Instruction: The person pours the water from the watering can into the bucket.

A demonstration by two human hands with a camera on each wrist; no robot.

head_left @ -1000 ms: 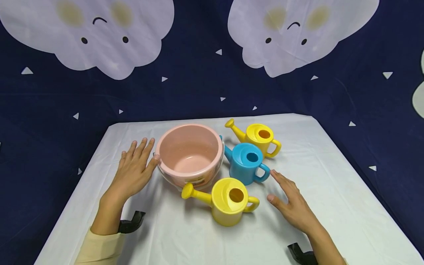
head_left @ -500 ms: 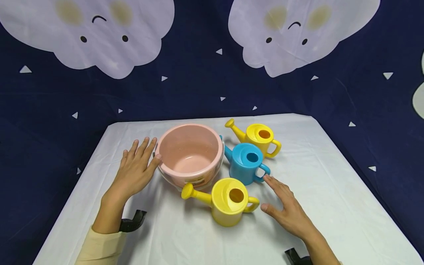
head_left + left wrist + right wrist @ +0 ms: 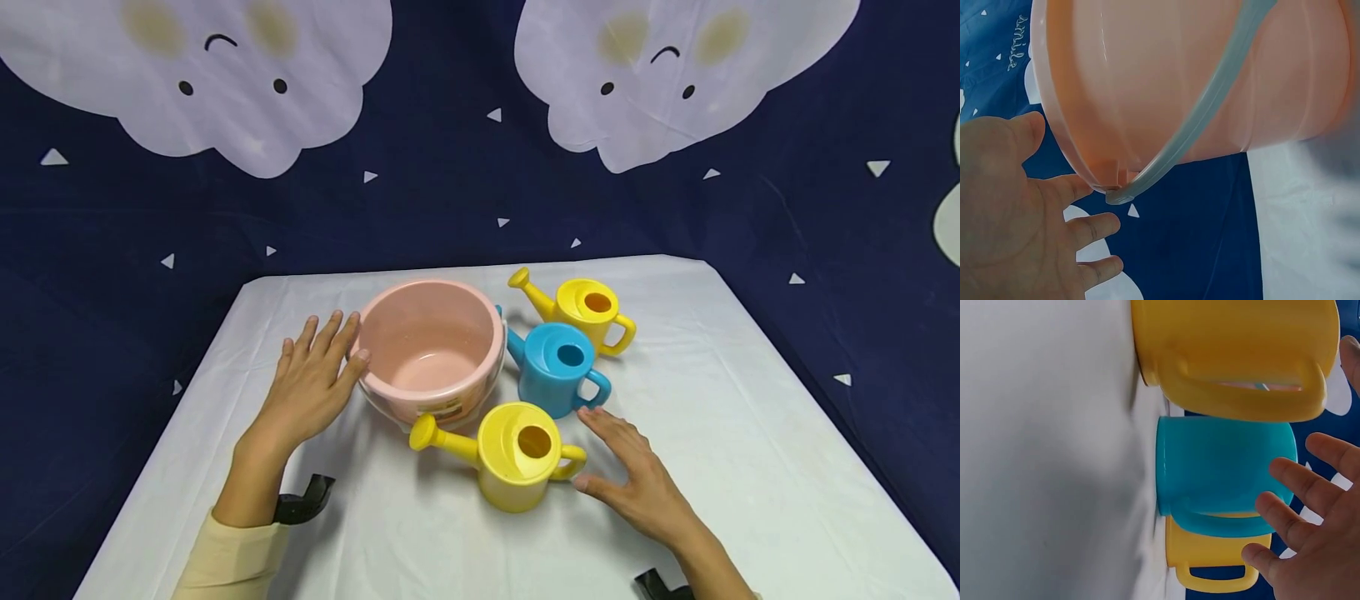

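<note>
A pink bucket (image 3: 431, 396) with a pale handle (image 3: 1210, 94) stands left of the table's middle. My left hand (image 3: 311, 387) is at its left rim, fingers spread and straight; whether they touch it I cannot tell. To the bucket's right are a blue watering can (image 3: 557, 375), a yellow watering can (image 3: 517, 467) in front and another yellow watering can (image 3: 588, 308) behind. My right hand (image 3: 637, 475), fingers extended and apart, hovers beside the front yellow can's handle (image 3: 1241, 403) and just below the blue can's handle (image 3: 1222, 525). It holds nothing.
A white cloth covers the table (image 3: 405, 550). Behind it hangs a dark blue curtain (image 3: 442, 208) with clouds and small triangles. Black curved pieces (image 3: 306, 500) sit at both wrists. The blue can's spout reaches behind the bucket's right side.
My right hand has moved left and slightly down, toward the front yellow watering can. My left hand has shifted a little right, closer to the bucket's rim. Bucket and watering cans stay put.
</note>
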